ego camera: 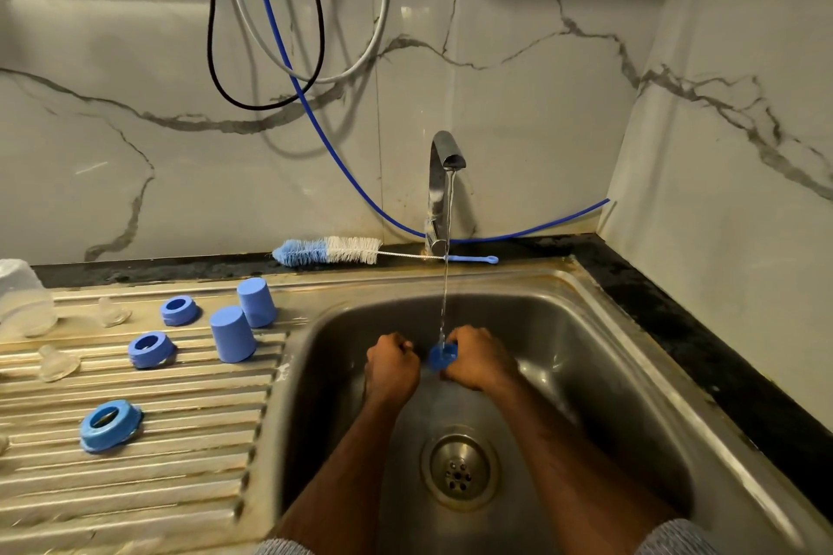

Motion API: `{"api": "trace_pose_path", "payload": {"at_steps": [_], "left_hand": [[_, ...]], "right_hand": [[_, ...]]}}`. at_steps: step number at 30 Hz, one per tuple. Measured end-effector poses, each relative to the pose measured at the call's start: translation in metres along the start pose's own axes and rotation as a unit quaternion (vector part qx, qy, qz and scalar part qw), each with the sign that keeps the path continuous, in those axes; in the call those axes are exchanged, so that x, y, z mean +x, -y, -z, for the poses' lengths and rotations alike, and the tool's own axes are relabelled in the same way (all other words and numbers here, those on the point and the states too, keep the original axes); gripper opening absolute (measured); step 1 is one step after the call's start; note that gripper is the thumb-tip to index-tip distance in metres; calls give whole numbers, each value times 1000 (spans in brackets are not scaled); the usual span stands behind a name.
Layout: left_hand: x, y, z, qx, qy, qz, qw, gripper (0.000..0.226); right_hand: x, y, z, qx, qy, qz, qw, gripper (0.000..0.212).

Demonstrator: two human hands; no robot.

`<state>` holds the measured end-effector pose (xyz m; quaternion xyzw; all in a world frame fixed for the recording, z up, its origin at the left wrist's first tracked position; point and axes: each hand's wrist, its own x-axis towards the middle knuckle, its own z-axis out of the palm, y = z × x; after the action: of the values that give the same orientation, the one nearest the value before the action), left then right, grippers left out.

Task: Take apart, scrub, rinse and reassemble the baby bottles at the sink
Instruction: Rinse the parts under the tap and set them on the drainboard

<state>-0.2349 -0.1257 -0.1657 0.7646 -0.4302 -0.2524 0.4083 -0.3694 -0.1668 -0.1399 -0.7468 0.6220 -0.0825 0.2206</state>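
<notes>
Counting from the tap point(439, 189): three blue rings lie on the ribbed drainboard point(135, 464) to its left, one farthest back point(179, 310), one in the middle point(151, 349) and one nearest me point(109, 425). Two blue caps stand upside down between the rings and the tap, the back one point(256, 301) just behind the front one point(232, 333). Two clear teats point(113, 312) point(58, 363) sit farther left, pale and hard to make out. One bottle brush point(331, 250) lies along the dark counter edge, its handle passing behind the tap's base.

Water runs from the tap onto a fourth blue piece point(441, 357), which my right hand point(478, 358) grips with curled fingers under the stream, over the sink point(599, 370). I cannot tell whether it is a ring or a cap; my fingers hide most of it. My left hand point(393, 363) is curled into a fist just beside it; I cannot tell whether it touches the piece.

The basin has open room around my hands. A clear bottle point(22, 300) at the far left of the tap is cut off by the frame edge.
</notes>
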Motion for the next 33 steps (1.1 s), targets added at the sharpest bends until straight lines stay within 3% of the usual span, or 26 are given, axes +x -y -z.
{"api": "trace_pose_path", "payload": {"at_steps": [4, 7, 17, 22, 26, 29, 33], "left_hand": [[-2, -1, 0, 1, 9, -5, 1000, 17], [-1, 2, -3, -2, 10, -2, 1000, 18], [-1, 3, -4, 6, 18, -13, 1000, 21], [-2, 2, -5, 11, 21, -23, 999, 23], [-2, 0, -2, 11, 17, -21, 1000, 23], [-1, 1, -1, 10, 10, -26, 1000, 21], [-1, 1, -1, 0, 2, -23, 1000, 23]], "right_hand": [[0, 0, -2, 8, 40, -30, 999, 41], [0, -5, -1, -22, -38, -28, 999, 47], [4, -3, -3, 9, -76, 26, 997, 49], [8, -3, -6, 111, -141, 86, 980, 58], [11, 5, -9, 266, -90, 65, 958, 59], [10, 9, -6, 350, -4, -2, 937, 43], [6, 3, 4, 288, 27, -20, 957, 34]]}}
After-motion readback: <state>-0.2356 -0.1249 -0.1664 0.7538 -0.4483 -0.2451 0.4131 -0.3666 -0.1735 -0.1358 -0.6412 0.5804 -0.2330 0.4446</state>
